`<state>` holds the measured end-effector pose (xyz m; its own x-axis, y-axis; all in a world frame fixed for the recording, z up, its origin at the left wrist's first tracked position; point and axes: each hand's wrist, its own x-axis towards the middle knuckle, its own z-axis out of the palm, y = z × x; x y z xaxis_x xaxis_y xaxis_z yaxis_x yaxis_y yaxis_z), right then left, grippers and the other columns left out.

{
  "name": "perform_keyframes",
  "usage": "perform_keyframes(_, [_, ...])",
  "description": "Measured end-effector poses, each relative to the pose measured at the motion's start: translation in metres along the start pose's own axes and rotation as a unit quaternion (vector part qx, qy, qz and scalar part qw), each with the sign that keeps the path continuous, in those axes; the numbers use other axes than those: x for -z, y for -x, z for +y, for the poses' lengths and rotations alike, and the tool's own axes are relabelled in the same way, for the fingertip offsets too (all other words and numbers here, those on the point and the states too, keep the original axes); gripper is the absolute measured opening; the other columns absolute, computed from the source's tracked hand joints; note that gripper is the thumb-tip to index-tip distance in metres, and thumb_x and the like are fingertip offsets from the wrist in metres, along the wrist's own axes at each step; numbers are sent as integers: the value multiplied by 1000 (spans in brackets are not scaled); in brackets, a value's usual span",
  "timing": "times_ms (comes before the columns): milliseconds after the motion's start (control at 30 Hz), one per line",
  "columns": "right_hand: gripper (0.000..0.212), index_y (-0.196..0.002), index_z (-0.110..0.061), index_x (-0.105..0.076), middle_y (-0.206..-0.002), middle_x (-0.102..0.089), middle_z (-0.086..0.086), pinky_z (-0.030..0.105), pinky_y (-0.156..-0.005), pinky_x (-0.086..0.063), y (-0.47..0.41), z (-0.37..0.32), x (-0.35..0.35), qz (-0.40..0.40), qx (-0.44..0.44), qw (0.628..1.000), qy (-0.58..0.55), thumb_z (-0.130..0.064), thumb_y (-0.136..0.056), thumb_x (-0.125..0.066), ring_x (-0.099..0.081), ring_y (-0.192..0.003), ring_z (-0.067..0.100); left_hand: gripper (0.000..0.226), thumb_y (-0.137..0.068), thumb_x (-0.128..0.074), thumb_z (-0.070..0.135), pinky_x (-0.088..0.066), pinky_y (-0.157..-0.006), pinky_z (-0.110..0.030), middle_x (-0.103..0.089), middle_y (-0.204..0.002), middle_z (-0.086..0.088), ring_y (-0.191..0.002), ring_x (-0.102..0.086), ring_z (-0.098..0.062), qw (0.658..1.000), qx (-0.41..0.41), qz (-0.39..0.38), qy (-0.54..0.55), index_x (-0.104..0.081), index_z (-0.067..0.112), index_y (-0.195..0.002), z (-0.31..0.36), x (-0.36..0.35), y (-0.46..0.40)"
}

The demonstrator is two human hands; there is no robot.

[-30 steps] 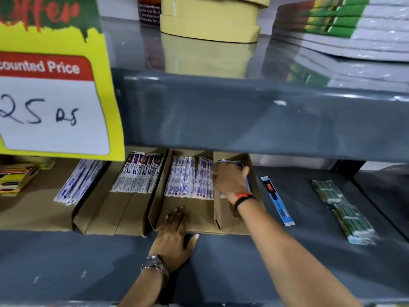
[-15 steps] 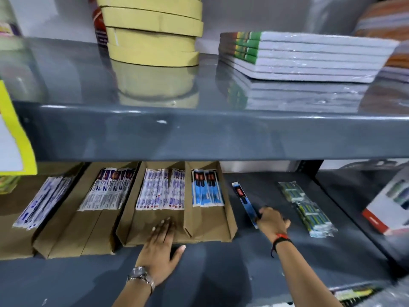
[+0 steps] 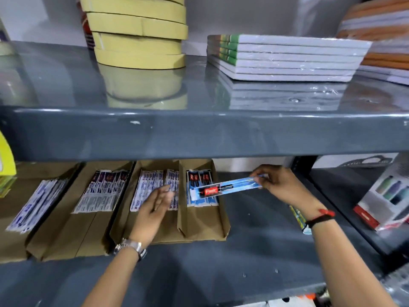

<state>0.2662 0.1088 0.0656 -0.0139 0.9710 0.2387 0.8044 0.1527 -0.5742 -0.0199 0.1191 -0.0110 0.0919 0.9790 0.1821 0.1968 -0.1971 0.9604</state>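
My right hand now holds the blue pen packet up off the shelf, over the cardboard tray; my left hand has lifted.

In front of me a shiny gray top shelf goes across the middle of the frame. Light bounces off it. Below is a dull gray lower shelf. At the top I see a white wall.
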Motion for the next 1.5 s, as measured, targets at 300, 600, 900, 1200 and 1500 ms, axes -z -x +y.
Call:
perform_keyframes(300, [26,-76,-26,-65,-82,-68,5,10,-73,-41,-6,-12,2,-48,18,996,-74,-3,-86,-59,-58,-77,9,29,-87,-53,8,-39,-57,-1,-60,-64,6,-56,-54,9,994,-88,32,-57,-57,28,-67,25,-6,-13])
perform_keyframes(600, [32,-76,-22,-64,-72,-64,-6,1,-61,-44,5,0,1,-113,-24,976,-182,8,-84,-57,-57,-59,-13,19,-88,-51,10,-39,-61,-6,-61,-70,11,-67,-56,-8,985,-116,28,-123,-58,24,-77,17,-3,-17])
perform_keyframes(900, [23,-105,4,-66,-91,-74,6,18,-79,-54,-18,-18,-90,31,-177,945,-274,5,-83,-61,-66,-84,12,86,-74,-5,71,-46,-94,-41,-58,-117,-26,-108,-55,-36,910,-9,-53,-410,-7,14,-139,-62,5,34])
perform_keyframes(1200, [27,-105,4,-63,-111,-66,22,32,-84,-55,-47,-31,-154,-54,-182,982,-14,3,-93,-38,-65,-101,31,93,-80,0,67,5,-105,-15,-48,-132,-21,-123,-40,-40,893,-70,-88,-435,-44,-1,-125,-81,3,46])
perform_keyframes(1500, [29,-117,-16,-60,-118,-65,11,42,-97,-43,-62,-20,-132,-130,-33,961,240,-17,-88,-56,-58,-110,29,83,-77,-35,68,-10,-109,-35,-19,-149,-4,-135,-14,-16,938,-102,-21,-330,-13,17,-139,-53,1,-17])
